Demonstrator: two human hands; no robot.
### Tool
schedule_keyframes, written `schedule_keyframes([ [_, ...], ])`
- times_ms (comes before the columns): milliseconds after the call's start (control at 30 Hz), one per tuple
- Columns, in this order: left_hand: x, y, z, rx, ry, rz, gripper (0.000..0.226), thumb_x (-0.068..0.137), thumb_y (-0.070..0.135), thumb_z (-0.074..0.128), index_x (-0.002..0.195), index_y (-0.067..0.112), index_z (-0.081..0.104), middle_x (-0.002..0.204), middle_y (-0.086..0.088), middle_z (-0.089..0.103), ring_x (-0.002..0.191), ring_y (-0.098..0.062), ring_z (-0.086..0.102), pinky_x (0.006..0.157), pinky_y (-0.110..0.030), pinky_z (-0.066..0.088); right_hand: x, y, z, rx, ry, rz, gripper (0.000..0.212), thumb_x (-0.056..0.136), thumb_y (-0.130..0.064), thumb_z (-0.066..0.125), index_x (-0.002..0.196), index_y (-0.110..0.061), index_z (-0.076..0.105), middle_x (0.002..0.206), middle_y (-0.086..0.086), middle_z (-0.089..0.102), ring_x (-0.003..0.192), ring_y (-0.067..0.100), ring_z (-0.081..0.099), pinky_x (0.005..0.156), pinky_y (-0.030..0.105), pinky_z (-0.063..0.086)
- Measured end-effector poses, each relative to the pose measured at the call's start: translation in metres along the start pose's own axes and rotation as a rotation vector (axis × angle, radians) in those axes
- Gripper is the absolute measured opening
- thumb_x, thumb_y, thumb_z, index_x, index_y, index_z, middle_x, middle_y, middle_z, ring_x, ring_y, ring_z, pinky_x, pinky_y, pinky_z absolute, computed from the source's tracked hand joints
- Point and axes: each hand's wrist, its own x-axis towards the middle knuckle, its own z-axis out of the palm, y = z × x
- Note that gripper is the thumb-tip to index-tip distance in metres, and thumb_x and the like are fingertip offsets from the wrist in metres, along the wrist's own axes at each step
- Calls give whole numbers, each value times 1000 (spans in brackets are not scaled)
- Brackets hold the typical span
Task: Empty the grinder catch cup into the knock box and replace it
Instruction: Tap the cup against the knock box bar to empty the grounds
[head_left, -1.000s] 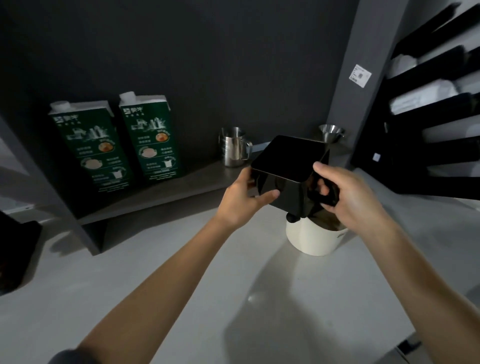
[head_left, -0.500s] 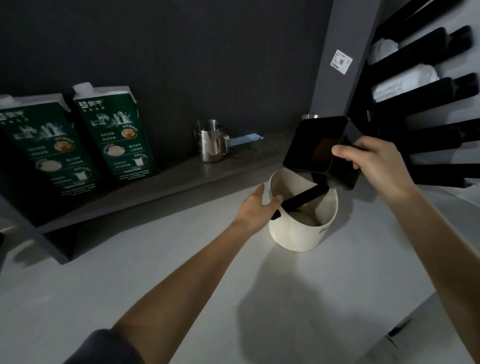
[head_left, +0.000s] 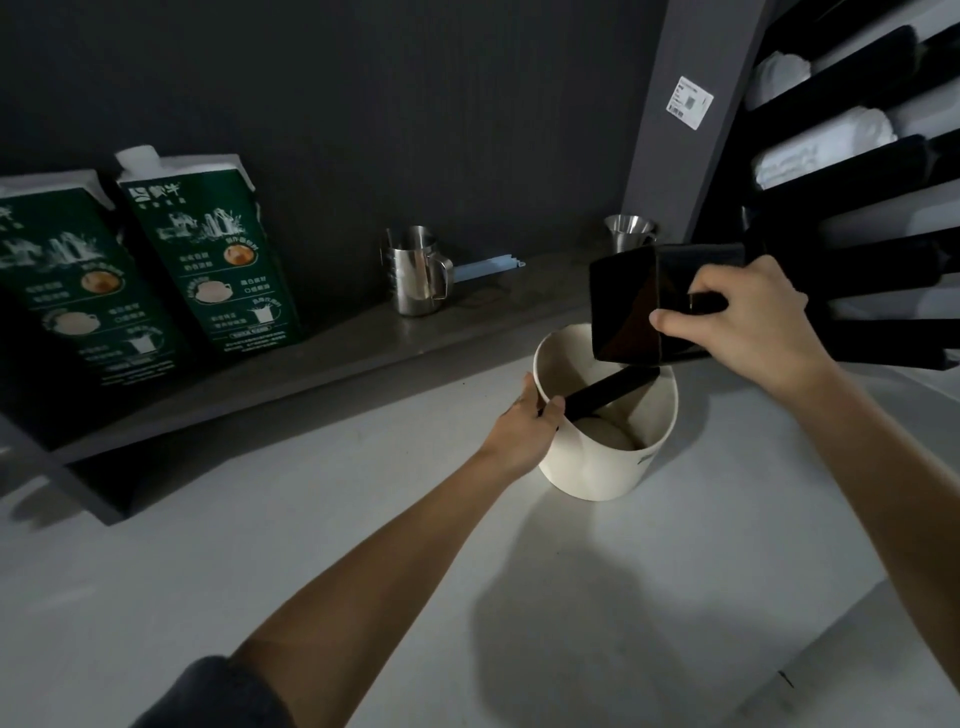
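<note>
You work at a pale grey counter (head_left: 260, 571) under a dark wall; behind the knock box (head_left: 608, 457), a shelf (head_left: 332, 353) carries two milk cartons (head_left: 208, 254) and a steel pitcher (head_left: 418, 273). Your left hand (head_left: 524, 431) grips the box's rim; your right hand (head_left: 748, 322) clasps the tipped black catch cup (head_left: 628, 306) just above it.

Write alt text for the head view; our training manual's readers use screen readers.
The right hand tips a black square catch cup over a white knock box on a pale counter, while the left hand steadies its rim. Behind, a dark shelf holds two green cartons and a steel pitcher.
</note>
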Motion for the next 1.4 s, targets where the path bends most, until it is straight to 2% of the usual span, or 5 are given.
schedule_keyframes([
  [267,5,-2,-1,1,-11,-12,57,97,35,30,147,25,6,149,-6,36,132,-29,39,106,-39,33,4,2,15,-200,18,-165,29,70,-34,69,67,-16,47,73,0,54,93,23,36,88,46,28],
  [533,7,-6,-3,-5,-8,-19,58,95,39,35,147,23,14,146,-6,41,129,-29,43,106,-38,34,6,-2,19,-331,26,-294,36,70,-34,70,85,-3,61,73,-3,49,98,29,40,77,36,19],
  [700,7,-6,-4,4,-15,-11,57,94,38,35,146,22,17,146,-7,42,130,-30,43,106,-40,34,7,-1,18,-356,-5,-309,37,69,-35,69,85,-3,61,73,1,52,97,29,39,83,44,28],
  [1100,3,-5,-4,15,-13,15,54,95,37,34,145,25,17,144,-6,43,129,-28,43,104,-38,33,4,0,17,-442,-10,-382,35,69,-33,69,80,-1,61,70,1,48,99,31,42,87,44,27],
  [1400,2,-3,-5,44,-18,25,55,96,37,32,146,27,13,146,-5,41,130,-28,43,104,-38,35,4,0,18,-530,-38,-451,37,70,-34,67,84,-1,61,79,10,62,101,32,45,89,45,28],
])
